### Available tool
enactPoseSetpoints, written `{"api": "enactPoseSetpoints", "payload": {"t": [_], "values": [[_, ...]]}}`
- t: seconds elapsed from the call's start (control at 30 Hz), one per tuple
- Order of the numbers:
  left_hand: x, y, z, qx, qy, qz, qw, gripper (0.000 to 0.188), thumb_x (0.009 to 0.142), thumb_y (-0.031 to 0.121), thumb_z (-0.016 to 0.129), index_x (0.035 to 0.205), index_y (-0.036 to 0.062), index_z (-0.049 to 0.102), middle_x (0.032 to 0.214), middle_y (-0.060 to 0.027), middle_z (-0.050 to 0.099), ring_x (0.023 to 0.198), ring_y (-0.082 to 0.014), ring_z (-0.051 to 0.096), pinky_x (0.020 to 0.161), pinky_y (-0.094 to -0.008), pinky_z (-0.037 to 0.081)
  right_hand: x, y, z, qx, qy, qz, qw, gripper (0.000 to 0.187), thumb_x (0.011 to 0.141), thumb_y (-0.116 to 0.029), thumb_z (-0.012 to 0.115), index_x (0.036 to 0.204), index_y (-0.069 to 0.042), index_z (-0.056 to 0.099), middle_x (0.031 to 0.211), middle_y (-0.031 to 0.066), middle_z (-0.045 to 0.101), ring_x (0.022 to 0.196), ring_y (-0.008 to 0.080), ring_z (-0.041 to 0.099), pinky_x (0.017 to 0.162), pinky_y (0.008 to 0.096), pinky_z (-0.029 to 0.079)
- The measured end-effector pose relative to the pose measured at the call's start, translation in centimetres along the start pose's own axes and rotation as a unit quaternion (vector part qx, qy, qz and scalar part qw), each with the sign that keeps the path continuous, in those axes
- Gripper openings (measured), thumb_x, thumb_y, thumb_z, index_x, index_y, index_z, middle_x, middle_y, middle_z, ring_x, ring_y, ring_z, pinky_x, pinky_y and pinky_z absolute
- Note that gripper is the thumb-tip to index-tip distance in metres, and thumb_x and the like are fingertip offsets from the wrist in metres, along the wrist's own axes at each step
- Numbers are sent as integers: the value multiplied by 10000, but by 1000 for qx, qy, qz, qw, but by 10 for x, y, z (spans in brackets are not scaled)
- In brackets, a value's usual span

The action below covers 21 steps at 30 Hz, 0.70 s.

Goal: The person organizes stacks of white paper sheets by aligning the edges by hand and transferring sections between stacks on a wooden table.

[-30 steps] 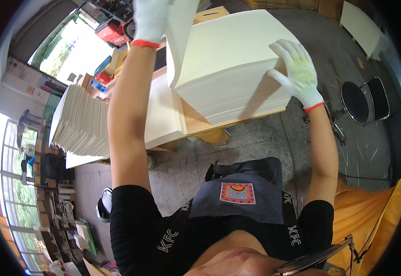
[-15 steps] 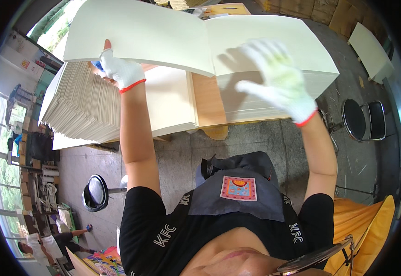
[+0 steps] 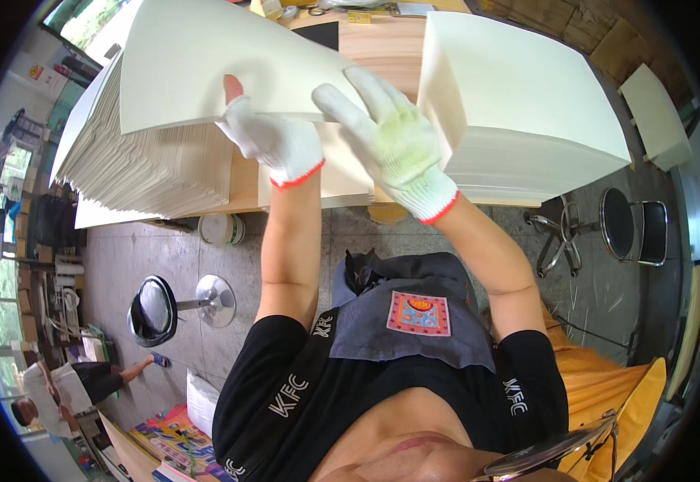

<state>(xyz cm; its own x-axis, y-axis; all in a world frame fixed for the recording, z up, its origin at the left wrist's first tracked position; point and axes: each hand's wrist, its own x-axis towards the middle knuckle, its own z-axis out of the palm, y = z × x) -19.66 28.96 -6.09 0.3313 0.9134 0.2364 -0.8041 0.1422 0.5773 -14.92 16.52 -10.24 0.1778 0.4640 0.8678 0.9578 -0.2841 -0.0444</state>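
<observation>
My left hand (image 3: 265, 143), in a white glove with a red cuff, grips the front edge of a lifted layer of large white paper sheets (image 3: 197, 68). Its bare thumb lies on top, and the fingers are hidden underneath. At the right end of this layer is my right hand (image 3: 404, 143), also gloved; two long fingers reach over the paper, while the rest of the fingers are hidden. The layer slants over a fanned left stack of sheets (image 3: 137, 165). Another tall white stack (image 3: 526, 88) stands to the right, apart from the lifted layer.
A wooden tabletop (image 3: 386, 40) shows between the stacks, with small items at its back. On the floor are a round stool (image 3: 157, 309), a white bucket (image 3: 220, 229) and a black chair (image 3: 619, 225). Another person (image 3: 57, 390) is at the lower left.
The lifted layer has come off the right stack and shifted left. My right hand has moved left from above that stack to the layer's end; my left hand appears farther right.
</observation>
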Motion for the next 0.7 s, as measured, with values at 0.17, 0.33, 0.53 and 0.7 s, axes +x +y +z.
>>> {"api": "enactPoseSetpoints", "payload": {"t": [0.17,0.33,0.53,0.7], "values": [[-3,17,-25,128,-222,68,964,639,925,30,633,1511,26,377,1378,-188,542,1251,-303,553,1067,-445,481,-11,9,46,278,94,142,945,553,858,-28,650,1398,-58,535,1271,159,646,1093,278,662,895,332,556],[91,54,-112,450,-274,57,848,714,923,28,663,1538,-6,301,1377,-195,563,990,-214,683,853,-321,582,-13,22,64,579,72,421,695,573,965,-104,640,1478,29,419,1348,150,595,1220,223,585,1066,330,461],[122,26,-212,458,-215,-124,854,420,916,81,683,1306,-8,556,1152,-140,690,968,-179,684,834,-305,574,-42,34,134,615,-7,530,584,666,916,-122,696,1505,-16,403,1402,143,559,1277,235,547,1084,351,447],[115,-24,-275,820,-245,-140,499,377,897,201,708,1249,89,635,1275,-134,647,1113,-320,648,955,-404,516,-91,52,155,167,-341,521,764,788,883,-547,683,1475,-79,455,1365,149,592,1162,294,638,977,411,507]]}}
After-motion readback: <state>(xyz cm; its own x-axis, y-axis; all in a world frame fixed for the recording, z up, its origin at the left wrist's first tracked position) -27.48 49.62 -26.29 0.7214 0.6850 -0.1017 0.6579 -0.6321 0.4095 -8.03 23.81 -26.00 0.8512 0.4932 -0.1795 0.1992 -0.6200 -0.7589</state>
